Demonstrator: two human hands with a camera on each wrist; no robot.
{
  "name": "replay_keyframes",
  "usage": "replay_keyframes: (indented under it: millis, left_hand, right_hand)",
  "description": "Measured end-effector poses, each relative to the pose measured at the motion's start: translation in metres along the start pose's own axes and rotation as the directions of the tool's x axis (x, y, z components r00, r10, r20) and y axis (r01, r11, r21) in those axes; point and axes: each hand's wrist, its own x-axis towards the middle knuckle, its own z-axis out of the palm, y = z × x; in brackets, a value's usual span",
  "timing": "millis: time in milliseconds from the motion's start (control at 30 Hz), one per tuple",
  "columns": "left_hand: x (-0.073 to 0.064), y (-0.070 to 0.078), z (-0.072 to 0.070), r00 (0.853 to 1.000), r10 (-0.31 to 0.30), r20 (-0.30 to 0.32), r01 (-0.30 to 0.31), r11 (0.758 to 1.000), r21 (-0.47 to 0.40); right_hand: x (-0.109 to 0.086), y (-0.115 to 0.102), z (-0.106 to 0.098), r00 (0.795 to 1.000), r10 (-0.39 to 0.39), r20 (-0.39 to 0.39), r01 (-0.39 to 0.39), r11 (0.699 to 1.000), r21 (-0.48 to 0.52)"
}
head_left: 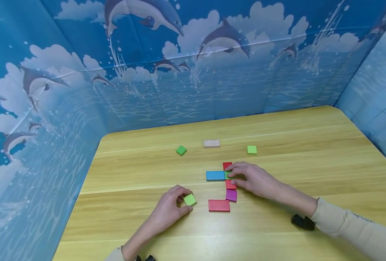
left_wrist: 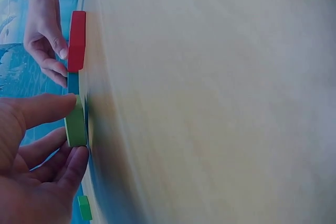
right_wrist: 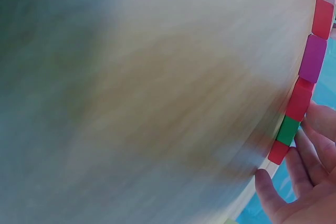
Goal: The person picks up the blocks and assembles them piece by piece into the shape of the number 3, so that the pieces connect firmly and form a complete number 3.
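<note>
Row of blocks (head_left: 231, 185), seemingly part-built, touched by loosely spread right hand (head_left: 254, 178); unplaced lime block (head_left: 190, 200) left of row, pinched by left hand (head_left: 171, 207); beyond, apparently outstanding: pale block (head_left: 211, 144), two green blocks (head_left: 251, 149).

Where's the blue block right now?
In the head view, the blue block lies on the table, below and slightly right of the picture's centre, its right end next to the small green block by the right hand.

A lime-green square block (head_left: 190, 199) is pinched in the left hand (head_left: 171, 207), while at the right hand (head_left: 254, 178) a darker green block (right_wrist: 288, 130) lies between two red blocks (right_wrist: 300, 99), touching both and a longer blue block (head_left: 215, 176).
</note>
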Motion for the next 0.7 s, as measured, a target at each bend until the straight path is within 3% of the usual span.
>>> replay_keyframes:
  millis: [333,700]
  left_hand:
    - [0.003,0.007,0.005,0.999,-0.020,-0.031,0.019,1.000,-0.020]
    - [0.010,0.013,0.014,1.000,0.002,-0.026,-0.002,1.000,-0.004]
  right_hand:
    - [0.000,-0.001,0.000,1.000,0.008,0.001,-0.008,1.000,0.001]
    - [0.000,-0.001,0.000,1.000,0.000,-0.002,0.000,1.000,-0.007]
